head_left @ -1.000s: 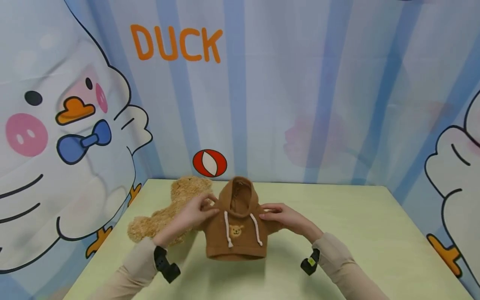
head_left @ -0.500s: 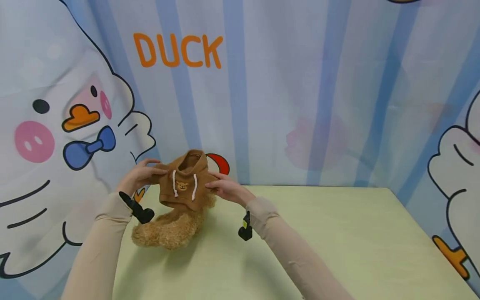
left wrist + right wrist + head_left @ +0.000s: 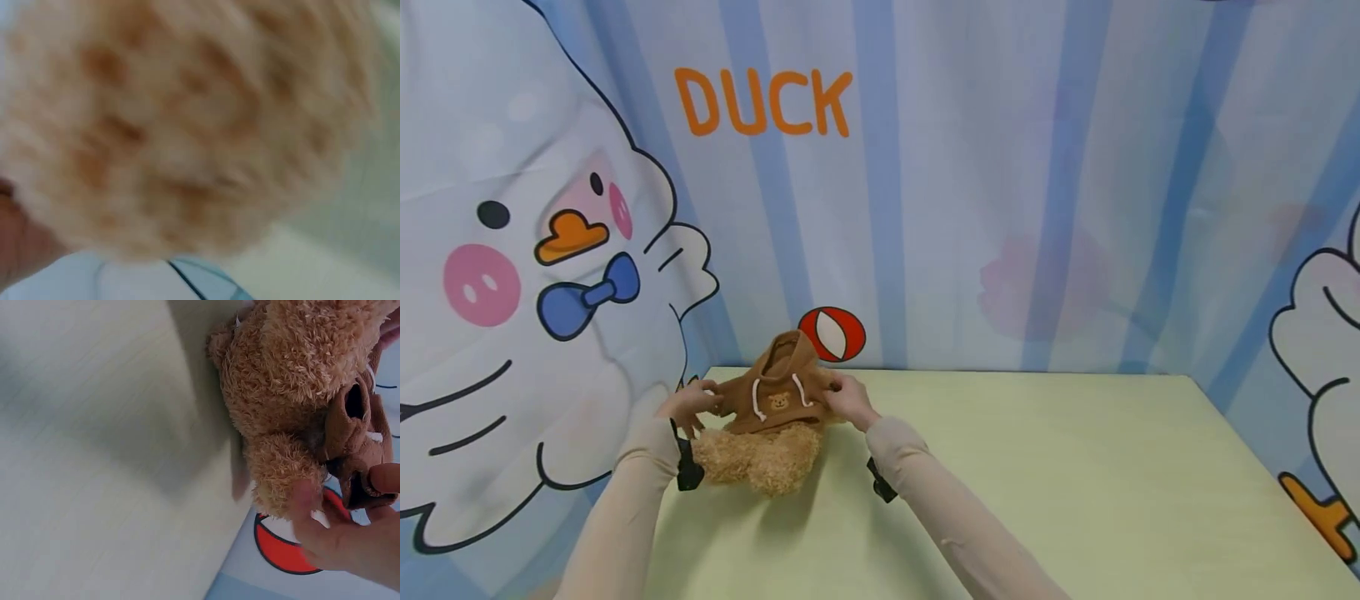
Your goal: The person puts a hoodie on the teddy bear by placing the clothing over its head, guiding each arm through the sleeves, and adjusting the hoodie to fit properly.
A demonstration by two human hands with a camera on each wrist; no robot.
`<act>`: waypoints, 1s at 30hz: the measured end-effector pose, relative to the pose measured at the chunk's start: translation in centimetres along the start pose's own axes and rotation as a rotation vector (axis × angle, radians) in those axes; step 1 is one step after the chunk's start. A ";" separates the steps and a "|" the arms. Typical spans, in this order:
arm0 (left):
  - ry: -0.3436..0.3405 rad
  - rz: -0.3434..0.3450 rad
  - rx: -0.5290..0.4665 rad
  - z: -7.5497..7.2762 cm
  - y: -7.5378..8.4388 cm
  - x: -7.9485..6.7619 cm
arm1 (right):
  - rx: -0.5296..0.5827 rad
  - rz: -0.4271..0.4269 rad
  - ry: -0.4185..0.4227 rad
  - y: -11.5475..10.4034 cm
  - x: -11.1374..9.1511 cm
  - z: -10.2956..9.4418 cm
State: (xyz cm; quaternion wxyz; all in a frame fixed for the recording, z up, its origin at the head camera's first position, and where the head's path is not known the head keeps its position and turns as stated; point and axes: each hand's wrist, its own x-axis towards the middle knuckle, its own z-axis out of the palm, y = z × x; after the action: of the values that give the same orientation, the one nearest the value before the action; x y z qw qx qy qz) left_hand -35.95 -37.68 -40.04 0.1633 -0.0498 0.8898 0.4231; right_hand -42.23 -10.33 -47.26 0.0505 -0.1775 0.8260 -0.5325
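Note:
A small brown hoodie with white drawstrings and a bear-face patch lies over a curly tan plush toy at the table's left. My left hand holds the hoodie's left sleeve; its fingertips are partly hidden. On the other side, my right hand pinches the right sleeve. In the right wrist view, that sleeve's cuff gapes at the thumb, and a finger touches the plush toy's furry limb. Blurred fur fills most of the left wrist view. The plush toy's upper part is mostly hidden behind the hoodie in the head view.
The pale green table extends to the right of the plush toy. Behind it hangs a light blue striped curtain printed with ducks and a red ball. A curtain panel borders the table's left edge.
Both hands have carried the hoodie from mid-table leftward and up, then lowered it onto the plush toy. The plush toy's lower part now shows beneath the hem.

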 end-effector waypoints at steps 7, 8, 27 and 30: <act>-0.177 0.032 -0.095 2.7 2.5 -2.2 | 0.289 0.169 -0.112 7.7 4.3 1.4; -0.194 0.025 -0.121 3.0 2.6 -2.2 | 0.310 0.153 -0.119 8.8 5.0 1.6; -0.419 -0.164 -0.502 14.0 6.2 1.3 | 0.381 0.118 -0.267 5.9 -7.3 -13.5; -0.378 -0.146 -0.481 18.2 4.5 4.9 | 0.328 0.190 -0.248 1.0 -12.9 -16.1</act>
State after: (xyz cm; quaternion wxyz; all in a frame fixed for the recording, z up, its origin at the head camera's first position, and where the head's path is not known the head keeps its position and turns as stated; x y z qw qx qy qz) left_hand -37.04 -20.63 -49.06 0.3392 -0.0715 0.7122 0.6105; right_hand -34.79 8.42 -42.59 0.2297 -0.1526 0.7289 -0.6266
